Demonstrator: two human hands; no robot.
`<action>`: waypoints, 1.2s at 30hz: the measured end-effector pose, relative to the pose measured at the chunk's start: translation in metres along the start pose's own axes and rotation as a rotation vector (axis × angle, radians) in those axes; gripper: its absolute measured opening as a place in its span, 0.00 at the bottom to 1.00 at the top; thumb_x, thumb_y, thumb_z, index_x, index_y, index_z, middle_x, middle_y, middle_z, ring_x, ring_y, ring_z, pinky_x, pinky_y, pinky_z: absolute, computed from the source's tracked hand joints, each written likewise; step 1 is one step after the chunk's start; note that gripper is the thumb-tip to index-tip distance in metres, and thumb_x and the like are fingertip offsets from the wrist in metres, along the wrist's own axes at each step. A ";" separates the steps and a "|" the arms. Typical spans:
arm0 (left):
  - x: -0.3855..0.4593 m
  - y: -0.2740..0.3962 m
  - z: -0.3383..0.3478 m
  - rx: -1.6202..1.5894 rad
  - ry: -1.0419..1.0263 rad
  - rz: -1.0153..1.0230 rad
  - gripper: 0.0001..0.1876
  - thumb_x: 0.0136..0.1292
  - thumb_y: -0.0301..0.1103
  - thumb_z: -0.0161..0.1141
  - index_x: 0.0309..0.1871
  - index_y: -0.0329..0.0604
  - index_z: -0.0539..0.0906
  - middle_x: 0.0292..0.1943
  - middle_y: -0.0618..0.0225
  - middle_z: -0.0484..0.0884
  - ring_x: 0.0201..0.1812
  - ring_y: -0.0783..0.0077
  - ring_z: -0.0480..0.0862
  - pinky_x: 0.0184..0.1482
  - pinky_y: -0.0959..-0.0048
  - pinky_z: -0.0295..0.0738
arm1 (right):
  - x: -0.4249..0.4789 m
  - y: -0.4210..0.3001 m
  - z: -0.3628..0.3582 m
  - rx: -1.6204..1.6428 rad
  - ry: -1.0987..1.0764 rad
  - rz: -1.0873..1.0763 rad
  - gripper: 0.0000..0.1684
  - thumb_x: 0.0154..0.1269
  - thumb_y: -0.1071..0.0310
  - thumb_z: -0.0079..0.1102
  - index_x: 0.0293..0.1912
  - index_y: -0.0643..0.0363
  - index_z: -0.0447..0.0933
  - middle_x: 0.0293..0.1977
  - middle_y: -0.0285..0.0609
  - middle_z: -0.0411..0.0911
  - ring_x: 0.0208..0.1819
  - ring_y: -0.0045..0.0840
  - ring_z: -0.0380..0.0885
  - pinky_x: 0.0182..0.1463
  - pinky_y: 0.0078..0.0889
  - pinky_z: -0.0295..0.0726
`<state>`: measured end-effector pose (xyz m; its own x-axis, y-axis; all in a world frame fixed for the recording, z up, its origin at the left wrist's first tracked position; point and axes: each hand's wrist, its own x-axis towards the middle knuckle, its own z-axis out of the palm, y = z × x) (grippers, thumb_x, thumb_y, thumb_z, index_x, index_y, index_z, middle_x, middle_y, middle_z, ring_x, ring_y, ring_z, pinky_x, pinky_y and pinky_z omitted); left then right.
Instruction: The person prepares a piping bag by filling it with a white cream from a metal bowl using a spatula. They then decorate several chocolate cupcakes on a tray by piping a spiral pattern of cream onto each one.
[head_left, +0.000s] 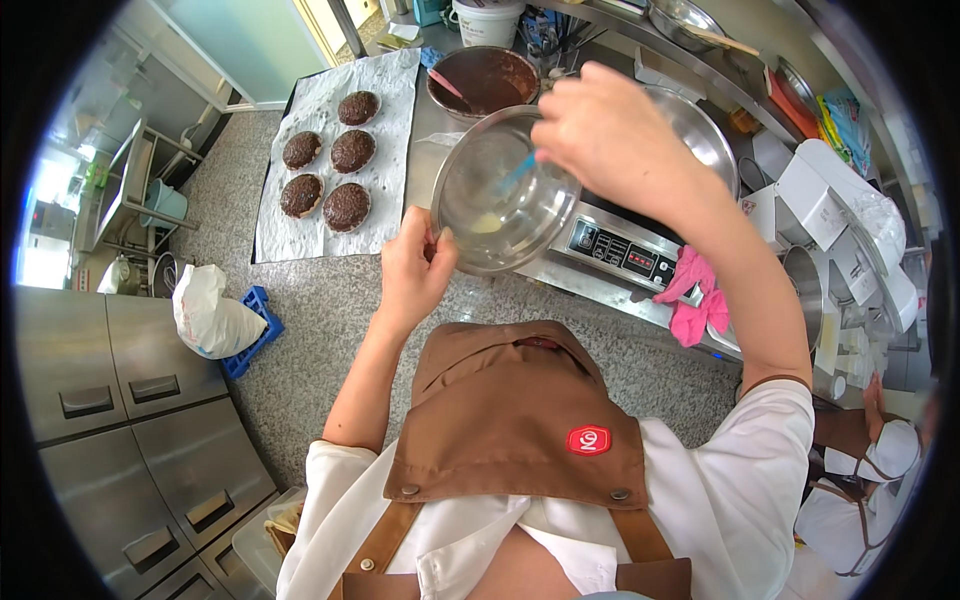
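Note:
A metal mixing bowl (540, 240) is tilted toward me over the counter's edge. My left hand (420, 259) grips its rim at the lower left, thumb on the inside. With my right hand (600, 135) I hold a blue-handled utensil, probably a spatula (517, 174), reaching down into the bowl; its far end is blurred. A small pale yellow smear (487, 223) lies on the bowl's inner wall. Behind my right forearm stands another steel bowl (712, 142), partly hidden. An induction cooker (619, 251) with a lit display is beside the tilted bowl.
Several chocolate-coated round pastries (352, 150) lie on a paper-lined tray (390, 90) overhanging the counter. Behind it is a chocolate-filled bowl (480, 75) with a pink-handled utensil (448, 88). Pink cloth (697, 300) hangs at the counter's edge. People (862, 480) stand at right.

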<state>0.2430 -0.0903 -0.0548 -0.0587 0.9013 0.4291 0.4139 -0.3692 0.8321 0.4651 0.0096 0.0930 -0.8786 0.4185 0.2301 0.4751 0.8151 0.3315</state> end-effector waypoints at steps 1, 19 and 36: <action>-0.001 -0.002 0.001 -0.023 0.005 -0.010 0.09 0.63 0.22 0.60 0.36 0.38 0.69 0.18 0.69 0.69 0.19 0.83 0.68 0.22 0.79 0.66 | -0.003 -0.002 0.007 0.013 -0.049 -0.025 0.02 0.54 0.65 0.66 0.28 0.49 0.84 0.26 0.32 0.80 0.36 0.26 0.80 0.42 0.31 0.72; -0.004 -0.004 -0.004 0.134 -0.003 0.058 0.10 0.60 0.20 0.59 0.34 0.38 0.67 0.17 0.64 0.69 0.15 0.71 0.72 0.20 0.73 0.68 | -0.012 0.005 -0.017 -0.236 0.124 0.092 0.01 0.47 0.70 0.61 0.24 0.54 0.78 0.24 0.34 0.76 0.35 0.25 0.79 0.41 0.28 0.73; -0.004 0.005 -0.002 0.140 0.035 0.137 0.10 0.60 0.20 0.60 0.34 0.37 0.68 0.16 0.63 0.70 0.14 0.70 0.73 0.20 0.73 0.68 | -0.032 0.029 -0.002 0.042 0.145 0.133 0.09 0.59 0.60 0.65 0.30 0.54 0.79 0.29 0.34 0.73 0.38 0.27 0.75 0.42 0.32 0.70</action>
<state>0.2438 -0.0962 -0.0517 -0.0240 0.8356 0.5488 0.5420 -0.4504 0.7095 0.5071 0.0190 0.0970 -0.7906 0.4637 0.3999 0.5812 0.7738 0.2519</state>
